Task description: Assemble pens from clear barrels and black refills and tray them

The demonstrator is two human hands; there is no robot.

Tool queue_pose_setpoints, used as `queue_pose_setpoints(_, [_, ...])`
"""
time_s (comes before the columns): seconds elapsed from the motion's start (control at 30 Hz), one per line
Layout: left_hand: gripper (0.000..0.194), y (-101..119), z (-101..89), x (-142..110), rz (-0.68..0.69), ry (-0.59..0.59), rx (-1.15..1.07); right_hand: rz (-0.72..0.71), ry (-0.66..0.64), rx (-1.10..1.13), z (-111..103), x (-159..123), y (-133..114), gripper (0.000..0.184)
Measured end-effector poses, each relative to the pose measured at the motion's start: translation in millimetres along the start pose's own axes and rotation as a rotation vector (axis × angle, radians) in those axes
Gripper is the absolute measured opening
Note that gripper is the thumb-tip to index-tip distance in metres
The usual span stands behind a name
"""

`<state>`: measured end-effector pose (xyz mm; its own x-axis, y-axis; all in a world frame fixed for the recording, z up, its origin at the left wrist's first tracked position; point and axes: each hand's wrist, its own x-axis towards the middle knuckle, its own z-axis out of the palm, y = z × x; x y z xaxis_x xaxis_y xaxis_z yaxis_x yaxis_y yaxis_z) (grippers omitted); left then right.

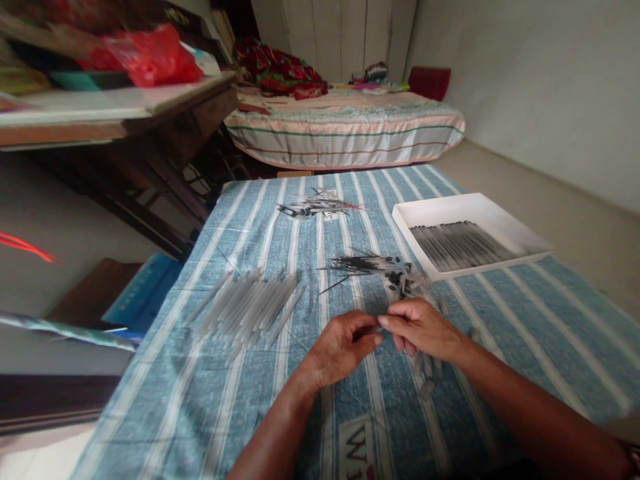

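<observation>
My left hand and my right hand meet over the cloth, fingertips pinched together. Between them shows a sliver of a small grey pen part, mostly covered by the fingers. Just beyond my right hand lies a heap of small black and clear pen pieces. Thin dark pen refills are bunched beside that heap. To the left, frosted tubes like pen barrels lie side by side. Several clear, cap-like pieces are partly hidden under my right wrist.
A white box lid at the right holds a row of dark-filled pens. Another pile of thin dark sticks lies at the far end of the striped tablecloth. A cluttered side table stands left; a bed is behind.
</observation>
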<state>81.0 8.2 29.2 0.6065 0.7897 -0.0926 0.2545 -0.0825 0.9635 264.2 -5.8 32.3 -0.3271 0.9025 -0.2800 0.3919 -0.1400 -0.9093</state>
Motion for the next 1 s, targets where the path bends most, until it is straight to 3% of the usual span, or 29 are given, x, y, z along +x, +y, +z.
queue_pose_setpoints(0.13, [0.021,1,-2.9,2,0.068,-0.025,0.159,0.021,-0.007,0.019,0,3,1,0.036])
queue_pose_setpoints(0.33, [0.012,-5,-2.5,4,0.115,0.086,0.155,0.103,0.013,0.094,6,9,7,0.034])
queue_pose_setpoints(0.57, [0.007,-4,-0.5,4,0.086,0.098,0.215,0.143,0.002,0.049,8,4,7,0.035])
queue_pose_setpoints(0.63, [0.006,-4,-0.3,4,0.055,0.121,0.209,0.077,0.059,-0.053,0,0,8,0.037])
queue_pose_setpoints(0.73, [0.008,-4,-0.9,5,-0.007,0.190,0.133,-0.032,0.297,-0.398,-22,-7,16,0.033])
queue_pose_setpoints(0.83, [0.012,-5,-1.2,5,-0.063,0.220,-0.002,0.140,0.497,-0.848,-47,-15,32,0.023])
queue_pose_setpoints(0.9, [0.014,-6,-0.5,5,-0.099,0.201,-0.099,0.284,0.484,-1.028,-58,-18,41,0.026])
queue_pose_setpoints(1.0, [0.016,-6,1.4,5,-0.133,0.156,-0.218,0.325,0.396,-1.080,-64,-20,50,0.027])
